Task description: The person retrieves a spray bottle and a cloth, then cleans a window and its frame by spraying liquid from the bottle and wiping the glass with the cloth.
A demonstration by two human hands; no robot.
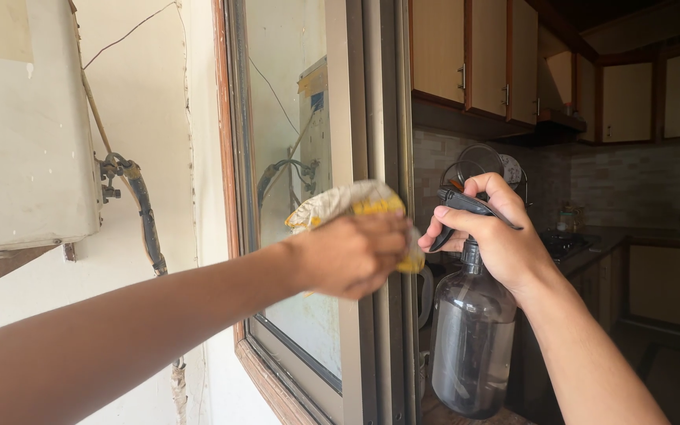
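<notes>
Left hand (352,253) is closed around a crumpled yellow-and-white cloth (348,206), pressing it against the window frame (364,118) beside the glass pane (285,142). Right hand (497,236) grips the neck of a smoky translucent spray bottle (472,342), fingers wrapped over the black trigger head (466,206), bottle upright.

2 hands (356,252), 1 spray bottle (472,346), 1 cloth (340,203), perhaps 6 cupboard doors (437,47)

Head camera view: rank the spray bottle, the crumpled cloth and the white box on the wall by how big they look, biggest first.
1. white box, cut off by the frame edge
2. spray bottle, in the right hand
3. crumpled cloth, partly hidden under the left hand

The bottle is nearer the camera, so true sizes stay unsure.
</notes>
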